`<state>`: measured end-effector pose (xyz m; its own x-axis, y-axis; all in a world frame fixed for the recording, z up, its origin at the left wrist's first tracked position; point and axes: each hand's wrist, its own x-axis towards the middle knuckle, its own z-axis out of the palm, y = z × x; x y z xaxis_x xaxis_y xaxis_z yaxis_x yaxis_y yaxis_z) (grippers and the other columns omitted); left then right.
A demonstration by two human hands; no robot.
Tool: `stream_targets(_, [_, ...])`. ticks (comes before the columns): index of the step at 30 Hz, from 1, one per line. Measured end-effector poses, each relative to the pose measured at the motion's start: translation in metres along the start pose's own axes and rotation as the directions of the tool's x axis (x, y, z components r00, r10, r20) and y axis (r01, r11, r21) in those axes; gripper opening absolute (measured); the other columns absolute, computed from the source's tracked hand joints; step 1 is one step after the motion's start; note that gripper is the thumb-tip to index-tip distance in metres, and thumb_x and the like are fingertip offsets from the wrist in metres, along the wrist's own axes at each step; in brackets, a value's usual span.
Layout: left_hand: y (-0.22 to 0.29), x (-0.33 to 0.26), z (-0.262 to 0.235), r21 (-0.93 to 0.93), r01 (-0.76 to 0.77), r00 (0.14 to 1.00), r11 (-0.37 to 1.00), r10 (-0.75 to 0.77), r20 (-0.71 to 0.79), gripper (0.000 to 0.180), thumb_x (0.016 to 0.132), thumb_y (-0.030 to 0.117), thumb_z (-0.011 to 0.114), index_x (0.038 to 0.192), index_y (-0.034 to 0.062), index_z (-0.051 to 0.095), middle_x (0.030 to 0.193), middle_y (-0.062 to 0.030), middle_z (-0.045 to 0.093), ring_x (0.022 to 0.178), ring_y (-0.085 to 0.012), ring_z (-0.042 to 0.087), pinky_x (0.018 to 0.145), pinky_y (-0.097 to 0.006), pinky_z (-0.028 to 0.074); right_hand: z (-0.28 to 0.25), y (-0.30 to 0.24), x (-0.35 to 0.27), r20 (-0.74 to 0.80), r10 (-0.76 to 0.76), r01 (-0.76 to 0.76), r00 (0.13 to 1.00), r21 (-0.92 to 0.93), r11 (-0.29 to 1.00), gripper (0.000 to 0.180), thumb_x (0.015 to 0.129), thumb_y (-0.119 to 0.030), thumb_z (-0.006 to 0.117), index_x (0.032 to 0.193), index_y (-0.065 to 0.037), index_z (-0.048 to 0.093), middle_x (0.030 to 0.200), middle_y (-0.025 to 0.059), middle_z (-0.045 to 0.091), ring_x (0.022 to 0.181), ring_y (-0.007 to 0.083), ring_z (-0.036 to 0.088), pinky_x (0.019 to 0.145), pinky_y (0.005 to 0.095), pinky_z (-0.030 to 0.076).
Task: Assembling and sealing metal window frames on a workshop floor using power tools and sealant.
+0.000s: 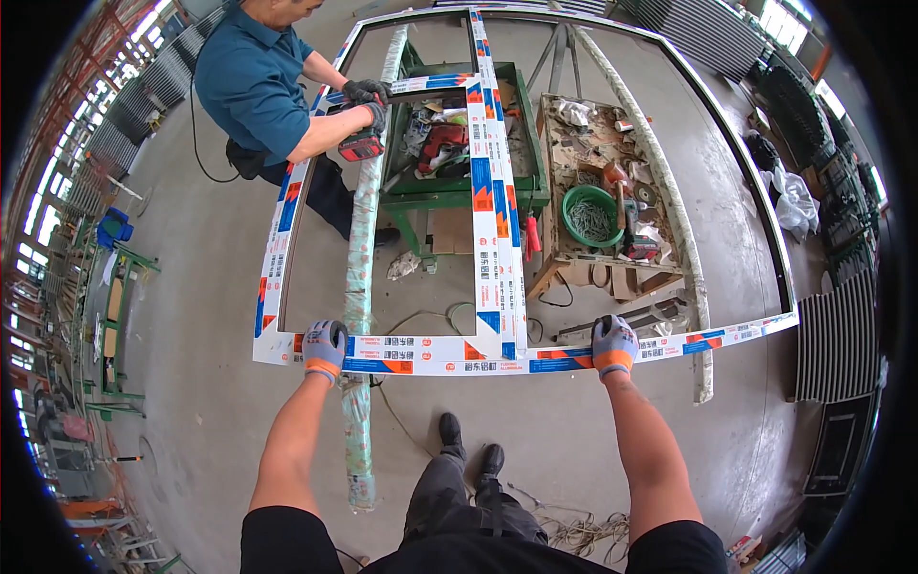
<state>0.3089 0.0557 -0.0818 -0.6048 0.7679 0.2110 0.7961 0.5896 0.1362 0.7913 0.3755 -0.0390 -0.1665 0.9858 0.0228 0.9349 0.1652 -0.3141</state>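
A large window frame, its bars covered in white, blue and orange printed film, lies flat before me. My left hand, in a grey glove with an orange cuff, is closed around the frame's near bar, close to its left corner. Farther right, my right hand, gloved alike, grips the same bar. Across from me at the left, a person in a blue shirt leans over the frame. That person's dark-gloved hands hold a red cordless drill by the inner sash.
Two film-wrapped beams run under the frame. Between them stand a green cart with tools and a wooden table. On the table sit a green bowl of screws and another drill. Cords lie near my feet.
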Motion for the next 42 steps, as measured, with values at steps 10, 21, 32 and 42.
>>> stream_targets(10, [0.0015, -0.0003, -0.0017, 0.015, 0.014, 0.999, 1.0, -0.015, 0.031, 0.028, 0.086, 0.024, 0.061, 0.105, 0.0042, 0.065, 0.113, -0.0148, 0.064, 0.112, -0.0316, 0.056, 0.1, -0.042, 0.043, -0.0004, 0.0001, -0.0009, 0.007, 0.006, -0.006, 1.0, 0.002, 1.0, 0.023, 0.088, -0.031, 0.059, 0.09, -0.01, 0.067, 0.094, 0.0128, 0.067, 0.091, 0.034, 0.062, 0.083, 0.0434, 0.048])
stream_targets(21, [0.001, 0.0013, -0.0009, 0.013, 0.006, 1.0, 1.0, -0.006, 0.02, 0.027, 0.086, 0.024, 0.062, 0.104, 0.0041, 0.065, 0.111, -0.0149, 0.064, 0.11, -0.0319, 0.057, 0.099, -0.042, 0.044, -0.0014, -0.0015, 0.0, -0.003, -0.002, 0.002, 1.0, 0.002, 1.0, 0.021, 0.087, -0.03, 0.059, 0.089, -0.01, 0.068, 0.094, 0.0122, 0.067, 0.091, 0.0335, 0.062, 0.083, 0.0428, 0.048])
stream_targets(32, [0.0018, -0.0002, -0.0022, -0.018, 0.01, 1.0, 1.0, -0.01, 0.01, 0.026, 0.085, 0.022, 0.062, 0.103, 0.0034, 0.066, 0.11, -0.015, 0.065, 0.109, -0.0318, 0.057, 0.098, -0.041, 0.044, -0.0027, -0.0019, -0.0024, -0.055, -0.045, 0.046, 0.997, 0.004, 0.999, 0.022, 0.089, -0.027, 0.059, 0.087, -0.008, 0.068, 0.091, 0.0144, 0.067, 0.087, 0.0353, 0.063, 0.079, 0.0437, 0.049])
stream_targets(42, [0.0017, -0.0004, -0.0013, -0.011, 0.004, 1.0, 1.0, -0.004, -0.002, 0.028, 0.085, 0.022, 0.062, 0.105, 0.0035, 0.066, 0.112, -0.0155, 0.065, 0.111, -0.0324, 0.057, 0.1, -0.042, 0.044, -0.0014, -0.001, -0.0013, -0.062, -0.042, 0.042, 0.997, -0.003, 0.999, 0.021, 0.088, -0.027, 0.059, 0.087, -0.008, 0.068, 0.091, 0.0138, 0.067, 0.087, 0.0351, 0.063, 0.079, 0.0435, 0.049])
